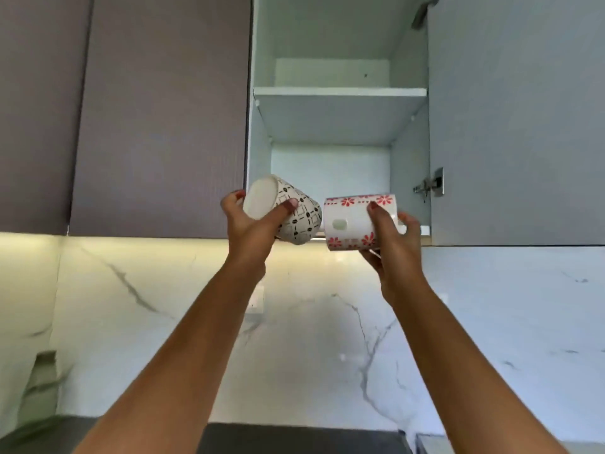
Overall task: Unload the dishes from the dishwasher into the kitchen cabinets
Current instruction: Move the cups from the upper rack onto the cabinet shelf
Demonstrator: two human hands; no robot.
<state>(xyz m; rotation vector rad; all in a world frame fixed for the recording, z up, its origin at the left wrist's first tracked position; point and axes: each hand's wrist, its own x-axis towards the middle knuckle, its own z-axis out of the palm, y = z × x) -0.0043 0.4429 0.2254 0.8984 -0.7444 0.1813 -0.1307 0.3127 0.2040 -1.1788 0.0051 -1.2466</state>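
My left hand (250,224) grips a white cup with a black pattern (294,214), tilted so its base faces me. My right hand (391,237) holds a white mug with red flowers (352,221), lying on its side. Both are raised side by side, nearly touching, in front of the bottom edge of the open wall cabinet (340,91). The cabinet's lower compartment (330,168) and upper shelf look bare inside.
The cabinet door (517,126) stands open to the right, with a metal hinge (432,186) on its inner side. Closed brown cabinet doors (157,119) are to the left. A marble backsplash (311,322) runs below, with a dark counter edge (294,437) at the bottom.
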